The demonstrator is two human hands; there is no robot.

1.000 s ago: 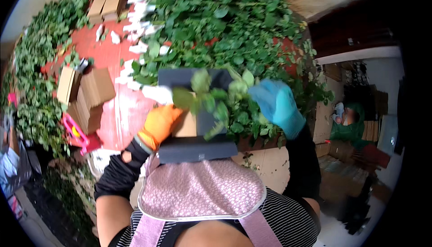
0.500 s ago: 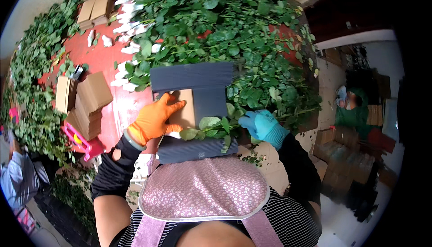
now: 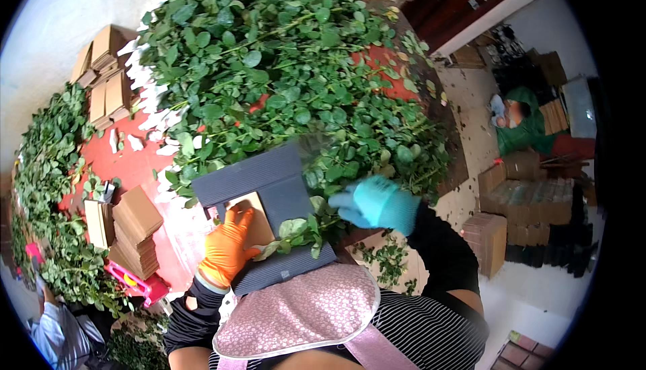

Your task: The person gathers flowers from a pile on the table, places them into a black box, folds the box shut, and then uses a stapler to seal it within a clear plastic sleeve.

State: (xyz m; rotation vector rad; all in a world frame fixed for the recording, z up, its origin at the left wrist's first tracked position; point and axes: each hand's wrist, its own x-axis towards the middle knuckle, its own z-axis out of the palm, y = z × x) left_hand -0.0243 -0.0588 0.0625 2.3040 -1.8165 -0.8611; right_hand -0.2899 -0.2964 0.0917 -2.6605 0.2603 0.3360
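My left hand (image 3: 226, 247), in an orange glove, rests with spread fingers on a tan cardboard piece (image 3: 254, 216). That piece lies on a dark grey corrugated sheet (image 3: 281, 185), whose near part reaches the floral apron at my front. Beside the left thumb, a leafy stem (image 3: 295, 232) lies across the near part of the sheet. My right hand (image 3: 382, 205), in a teal glove, is right of the sheet, its fingers stretched leftward near the leaves. Nothing shows in its grip; its fingertips are slightly blurred.
A large heap of leafy stems (image 3: 269, 74) with white-wrapped ends covers the far side of the red table (image 3: 128, 142). Cardboard stacks (image 3: 136, 232) stand at the left, by a pink tool (image 3: 138, 284). A person (image 3: 60, 333) is at lower left; boxes (image 3: 528, 195) stand at right.
My view has turned, shifting the sheet down and left. My right hand has moved away from the leafy stem's end. The left hand stays on the cardboard piece.
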